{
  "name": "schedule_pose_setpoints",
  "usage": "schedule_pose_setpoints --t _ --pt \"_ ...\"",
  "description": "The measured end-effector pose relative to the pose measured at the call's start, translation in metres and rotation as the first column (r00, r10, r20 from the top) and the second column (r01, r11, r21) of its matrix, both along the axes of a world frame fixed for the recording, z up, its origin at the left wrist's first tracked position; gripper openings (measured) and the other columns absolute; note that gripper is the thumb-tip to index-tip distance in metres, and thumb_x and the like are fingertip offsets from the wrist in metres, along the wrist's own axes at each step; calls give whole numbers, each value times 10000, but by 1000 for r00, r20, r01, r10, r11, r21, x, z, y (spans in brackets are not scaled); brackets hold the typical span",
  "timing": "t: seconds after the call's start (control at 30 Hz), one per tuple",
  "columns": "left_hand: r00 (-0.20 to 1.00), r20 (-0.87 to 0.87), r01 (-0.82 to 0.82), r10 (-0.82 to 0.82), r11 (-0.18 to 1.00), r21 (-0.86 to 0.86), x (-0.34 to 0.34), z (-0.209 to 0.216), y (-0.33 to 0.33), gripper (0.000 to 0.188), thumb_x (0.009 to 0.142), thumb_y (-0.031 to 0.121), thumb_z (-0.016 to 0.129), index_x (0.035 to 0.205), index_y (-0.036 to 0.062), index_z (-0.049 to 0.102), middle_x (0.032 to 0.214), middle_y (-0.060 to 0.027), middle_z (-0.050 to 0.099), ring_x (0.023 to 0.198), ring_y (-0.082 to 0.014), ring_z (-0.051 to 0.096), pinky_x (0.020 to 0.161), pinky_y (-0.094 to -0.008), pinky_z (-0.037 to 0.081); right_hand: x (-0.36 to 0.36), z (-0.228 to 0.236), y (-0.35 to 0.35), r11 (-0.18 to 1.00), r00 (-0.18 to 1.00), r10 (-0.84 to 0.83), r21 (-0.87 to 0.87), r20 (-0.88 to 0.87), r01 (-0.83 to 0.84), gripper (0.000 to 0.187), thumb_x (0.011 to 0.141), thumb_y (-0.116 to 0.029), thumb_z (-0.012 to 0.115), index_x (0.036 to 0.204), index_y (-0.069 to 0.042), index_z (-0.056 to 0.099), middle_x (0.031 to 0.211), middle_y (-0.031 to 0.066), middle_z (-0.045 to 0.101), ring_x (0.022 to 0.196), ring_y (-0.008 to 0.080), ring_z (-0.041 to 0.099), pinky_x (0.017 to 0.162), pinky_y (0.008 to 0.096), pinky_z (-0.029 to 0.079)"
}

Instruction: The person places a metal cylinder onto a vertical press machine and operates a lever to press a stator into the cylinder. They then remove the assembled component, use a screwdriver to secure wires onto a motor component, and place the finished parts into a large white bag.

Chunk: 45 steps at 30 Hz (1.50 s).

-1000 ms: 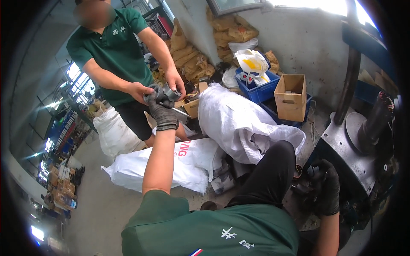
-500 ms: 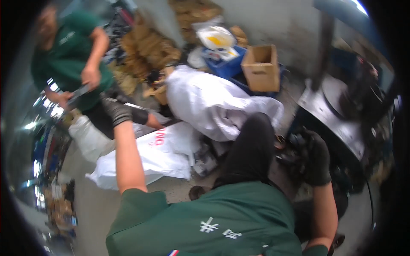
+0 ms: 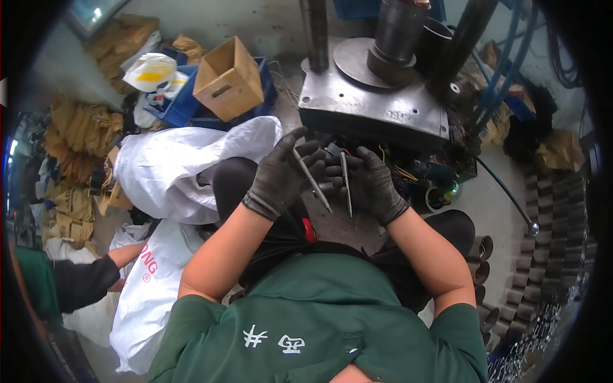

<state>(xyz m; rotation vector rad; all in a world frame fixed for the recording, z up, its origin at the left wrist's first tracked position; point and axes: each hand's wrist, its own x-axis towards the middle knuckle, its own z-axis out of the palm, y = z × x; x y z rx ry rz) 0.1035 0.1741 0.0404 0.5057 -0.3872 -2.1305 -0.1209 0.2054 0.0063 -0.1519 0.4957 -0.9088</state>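
Both hands wear dark work gloves and meet directly in front of the grey steel machine base [image 3: 370, 108], on the side nearest the person. The left hand [image 3: 281, 172] is curled narrowly around a thin metal rod [image 3: 311, 180], which runs diagonally from between its fingers down toward the person. The right hand [image 3: 369, 184] is likewise closed in a narrow grip on a second thin metal rod [image 3: 345, 185], held nearly upright just beside the first; the two rods stand close together, and whether they touch cannot be told. A dark round cylinder [image 3: 397, 38] stands on a flat disc on top of the machine base. To the left of the base lies a white sack [image 3: 172, 166], with an open cardboard box [image 3: 228, 80] behind it resting on a blue crate [image 3: 172, 112]. A second white sack [image 3: 147, 300] lies further left and nearer the person, where another person's dark sleeve [image 3: 86, 281] reaches in. To the right of the base, rows of short metal tubes [image 3: 549, 210] are stacked along the floor.
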Motion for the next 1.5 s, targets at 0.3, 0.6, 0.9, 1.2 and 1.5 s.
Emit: schedule_pose_setpoints --t 0.3,0.6,0.9,1.2,1.5 --pt "986 -154 -34 61 985 170 14 -46 -56 373 983 125 506 1293 -71 569 1242 -226 652 1172 -378 640 1040 -457 543 -18 -47 8 969 973 -230 91 -5 229 168 928 -125 615 1093 -108 592 881 -2 511 725 135 485 615 278 466" --pt "947 -165 -286 277 957 -35 40 -6 -80 311 1041 227 575 1317 84 581 1235 -225 655 1260 -360 597 1117 -571 463 -44 -87 21 957 869 -21 243 -494 161 286 950 -175 614 1229 -136 570 951 63 661 694 119 572 547 237 457" --pt "943 -308 199 -128 957 212 -34 -83 -57 482 956 281 675 1378 90 543 1131 -105 595 969 -247 592 835 -374 557 -68 -80 25 939 813 -187 141 -552 312 361 963 -178 566 1316 -107 539 938 61 653 687 145 589 574 290 483" --pt "959 -274 157 -79 949 275 -73 -147 -43 545 879 104 569 1408 -7 500 1419 -181 535 1290 -339 536 1076 -467 474 -74 -43 37 907 811 -320 88 -490 412 410 947 -197 576 1337 -77 535 935 81 681 687 151 611 589 292 490" --pt "958 266 41 -104 972 231 -152 -310 -86 398 1085 283 402 1420 116 535 1386 -70 604 1235 -247 562 1067 -367 437 -66 -33 45 874 813 -378 117 -443 471 486 943 -192 577 1407 -113 458 939 45 626 723 133 583 617 294 477"
